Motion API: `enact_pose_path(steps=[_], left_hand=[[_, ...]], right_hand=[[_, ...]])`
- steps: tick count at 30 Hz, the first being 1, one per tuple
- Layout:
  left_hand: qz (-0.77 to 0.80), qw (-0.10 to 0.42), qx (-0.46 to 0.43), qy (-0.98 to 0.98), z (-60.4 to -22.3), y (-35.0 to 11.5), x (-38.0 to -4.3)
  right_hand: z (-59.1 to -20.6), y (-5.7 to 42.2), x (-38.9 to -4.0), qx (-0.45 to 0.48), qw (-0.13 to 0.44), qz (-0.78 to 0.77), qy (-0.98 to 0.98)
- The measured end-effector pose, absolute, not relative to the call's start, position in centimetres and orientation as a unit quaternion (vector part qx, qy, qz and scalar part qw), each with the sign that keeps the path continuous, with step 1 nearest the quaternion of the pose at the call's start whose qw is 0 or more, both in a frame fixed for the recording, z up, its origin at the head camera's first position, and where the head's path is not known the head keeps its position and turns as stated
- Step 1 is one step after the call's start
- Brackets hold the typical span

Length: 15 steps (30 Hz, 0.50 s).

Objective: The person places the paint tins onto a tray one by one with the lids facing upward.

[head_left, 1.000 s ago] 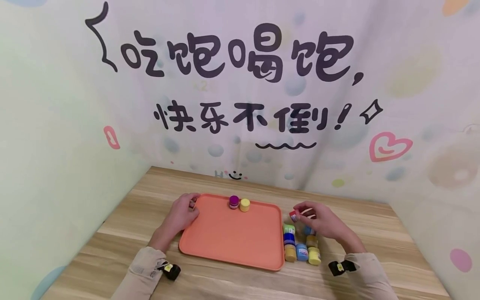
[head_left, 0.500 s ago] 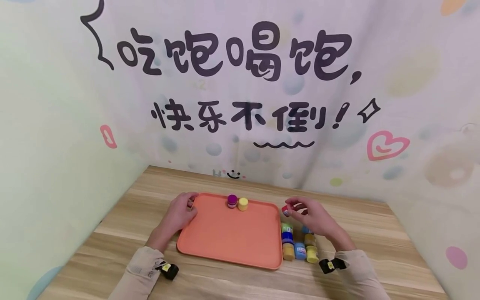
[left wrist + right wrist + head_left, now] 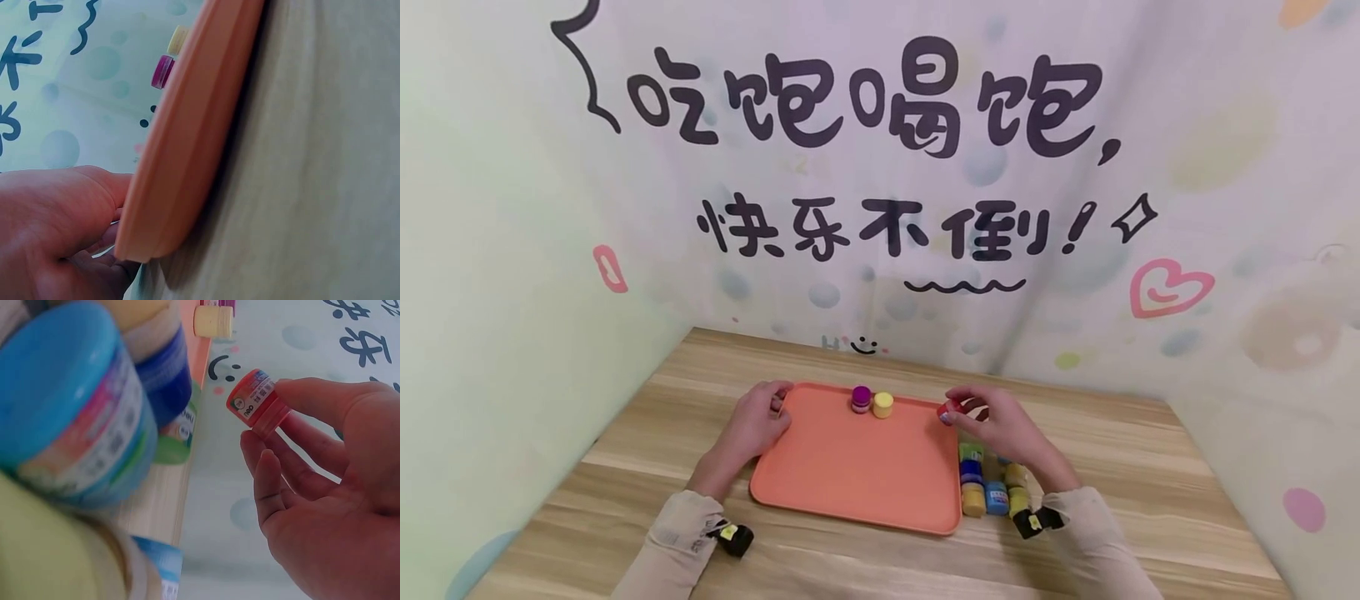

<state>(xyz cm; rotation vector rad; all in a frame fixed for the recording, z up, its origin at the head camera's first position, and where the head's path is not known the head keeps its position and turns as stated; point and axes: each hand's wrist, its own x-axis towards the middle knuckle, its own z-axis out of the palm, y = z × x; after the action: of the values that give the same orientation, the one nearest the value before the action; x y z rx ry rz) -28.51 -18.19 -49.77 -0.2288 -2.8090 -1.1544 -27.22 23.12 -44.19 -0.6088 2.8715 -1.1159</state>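
Note:
In the head view my left hand [image 3: 757, 427] grips the far left corner of an orange tray [image 3: 857, 475]; the left wrist view has the thumb at its rim and the other fingers partly hidden behind. My right hand [image 3: 1003, 429] pinches a small red paint jar [image 3: 252, 399] between thumb and fingers, its printed label showing in the right wrist view. That jar is held over the tray's far right corner. A purple-lidded jar [image 3: 861, 399] and a pale yellow jar [image 3: 883, 406] stand side by side at the tray's far edge.
Right of the tray, several paint jars crowd together: a green one [image 3: 971, 452], a dark blue one [image 3: 972, 472], an ochre one [image 3: 973, 500], a light blue one [image 3: 997, 497] and a yellow one [image 3: 1018, 501]. My right forearm partly covers this group. A printed wall sheet [image 3: 865, 183] backs the wooden table [image 3: 647, 433].
My right hand has carried the red paint jar leftward, from above the jar group to the tray's far right corner. The left hand stays on the tray; the view has shifted slightly.

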Motion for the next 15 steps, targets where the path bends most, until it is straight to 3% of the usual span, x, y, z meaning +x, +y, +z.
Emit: enact_pose_path(steps=[15], left_hand=[[-0.376,0.051,-0.082,-0.922,-49.7,-18.3,-28.5]], right_hand=[[-44.3,20.3,-28.2,-0.178,0.016,-0.357,0.917]])
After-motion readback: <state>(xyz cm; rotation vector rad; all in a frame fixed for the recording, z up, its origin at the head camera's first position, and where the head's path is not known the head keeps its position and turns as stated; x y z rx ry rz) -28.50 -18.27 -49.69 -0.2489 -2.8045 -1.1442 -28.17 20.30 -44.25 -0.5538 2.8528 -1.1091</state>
